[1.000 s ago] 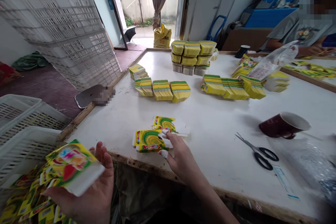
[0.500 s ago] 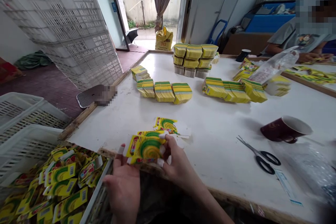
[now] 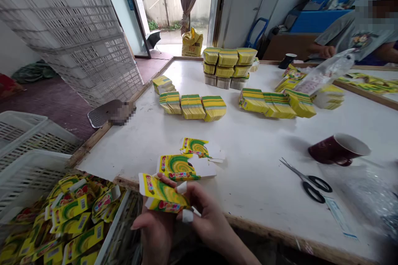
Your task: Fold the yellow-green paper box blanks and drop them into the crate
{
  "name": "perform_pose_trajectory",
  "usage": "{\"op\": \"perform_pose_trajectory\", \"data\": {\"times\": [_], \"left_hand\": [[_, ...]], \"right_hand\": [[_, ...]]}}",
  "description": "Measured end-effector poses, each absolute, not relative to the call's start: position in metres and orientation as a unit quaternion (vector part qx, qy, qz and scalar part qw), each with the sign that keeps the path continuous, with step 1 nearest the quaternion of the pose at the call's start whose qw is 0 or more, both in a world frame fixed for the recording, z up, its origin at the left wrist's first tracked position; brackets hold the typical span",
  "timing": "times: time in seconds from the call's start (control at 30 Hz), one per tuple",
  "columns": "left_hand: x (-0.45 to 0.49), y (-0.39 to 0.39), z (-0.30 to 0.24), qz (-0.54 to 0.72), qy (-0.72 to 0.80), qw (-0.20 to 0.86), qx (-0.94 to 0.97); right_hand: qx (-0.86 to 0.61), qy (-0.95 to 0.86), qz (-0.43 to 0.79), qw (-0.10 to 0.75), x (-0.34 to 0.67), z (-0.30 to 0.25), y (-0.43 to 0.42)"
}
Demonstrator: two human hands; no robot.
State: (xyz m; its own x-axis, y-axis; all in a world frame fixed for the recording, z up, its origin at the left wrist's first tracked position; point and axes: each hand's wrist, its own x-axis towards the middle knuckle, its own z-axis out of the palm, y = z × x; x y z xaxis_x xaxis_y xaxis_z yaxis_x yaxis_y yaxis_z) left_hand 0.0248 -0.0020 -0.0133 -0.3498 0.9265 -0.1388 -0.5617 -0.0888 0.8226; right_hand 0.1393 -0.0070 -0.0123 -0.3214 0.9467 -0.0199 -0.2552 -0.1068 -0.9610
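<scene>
Over the table's near edge I hold a small yellow-and-green carton with a swirl print, its end flaps standing out at the left. My left hand supports it from behind and below, one fingertip showing over its top edge. White-wrapped fingertips of my right hand pinch the carton's right end. Just beyond, a flattened carton with white flaps lies on the table, and another flat carton lies behind it.
Left below, a white crate holds many folded cartons. Carton bundles stand in rows and a stack behind. On the right are scissors, a maroon mug and clear plastic. A co-worker sits beyond.
The carton has come nearer to me and tilted, its left end flaps now standing out. My left hand has closed round it from behind. The flat carton behind is now uncovered.
</scene>
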Motion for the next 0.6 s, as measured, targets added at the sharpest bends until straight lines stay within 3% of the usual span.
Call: {"op": "perform_pose_trajectory", "data": {"times": [0.13,0.2,0.33,0.47,0.53,0.6], "left_hand": [[0.009,-0.009,-0.026,0.711,0.472,0.476,0.213],[-0.005,-0.012,-0.026,0.670,0.464,0.514,0.267],[-0.031,-0.015,-0.014,0.531,0.416,0.628,0.389],[-0.024,-0.017,-0.004,0.347,0.422,0.600,0.584],[-0.010,-0.019,-0.005,0.300,0.431,0.571,0.631],[0.003,-0.024,-0.010,0.315,0.472,0.514,0.643]], "right_hand": [[-0.400,-0.585,0.537,0.457,0.166,-0.010,0.002],[-0.395,-0.653,0.470,0.444,0.183,-0.006,0.005],[-0.353,-0.793,0.347,0.355,0.206,0.010,0.004],[-0.314,-0.868,0.282,0.261,0.203,0.024,-0.004],[-0.317,-0.857,0.301,0.271,0.198,0.022,-0.009],[-0.374,-0.793,0.331,0.349,0.193,0.013,-0.012]]}}
